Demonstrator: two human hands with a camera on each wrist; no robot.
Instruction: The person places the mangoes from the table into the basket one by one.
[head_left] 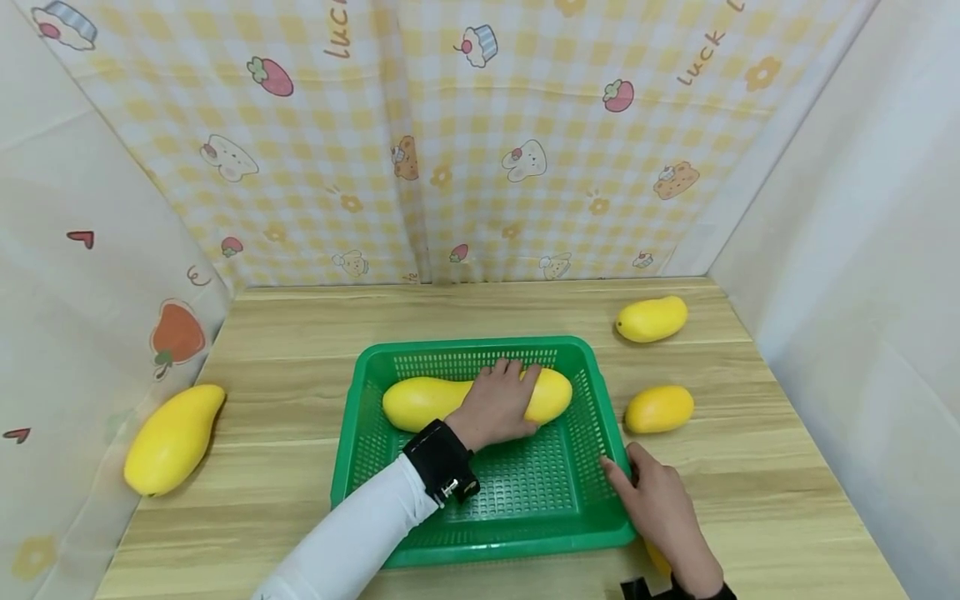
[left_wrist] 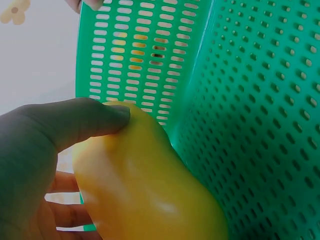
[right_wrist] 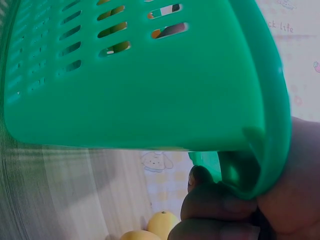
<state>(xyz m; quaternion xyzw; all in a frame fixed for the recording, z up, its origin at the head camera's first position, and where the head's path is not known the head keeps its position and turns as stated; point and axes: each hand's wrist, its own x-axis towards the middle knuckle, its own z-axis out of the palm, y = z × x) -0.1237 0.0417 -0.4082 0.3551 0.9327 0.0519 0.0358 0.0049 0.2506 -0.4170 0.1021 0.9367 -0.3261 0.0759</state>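
Observation:
A green plastic basket [head_left: 510,552] with slotted walls stands on the table. Inside, along its back wall, lies yellow mango fruit [head_left: 423,402]; the hand covers its middle, so I cannot tell from the head view whether it is one long mango or two. My left hand [head_left: 498,404] grips the right part from above. In the left wrist view its thumb [left_wrist: 95,119] presses on the mango [left_wrist: 150,185], the other fingers round the far side. My right hand [head_left: 663,504] holds the basket's rim near the front right corner, fingers [right_wrist: 215,202] curled beneath the rim.
Right of the basket lie a mango [head_left: 660,409] and, farther back, another mango [head_left: 652,319]. Part of a yellow thing [head_left: 657,557] shows under the right wrist. At the left edge rests a larger mango [head_left: 174,440]. Cloth walls [head_left: 465,192] enclose the wooden table [head_left: 300,312].

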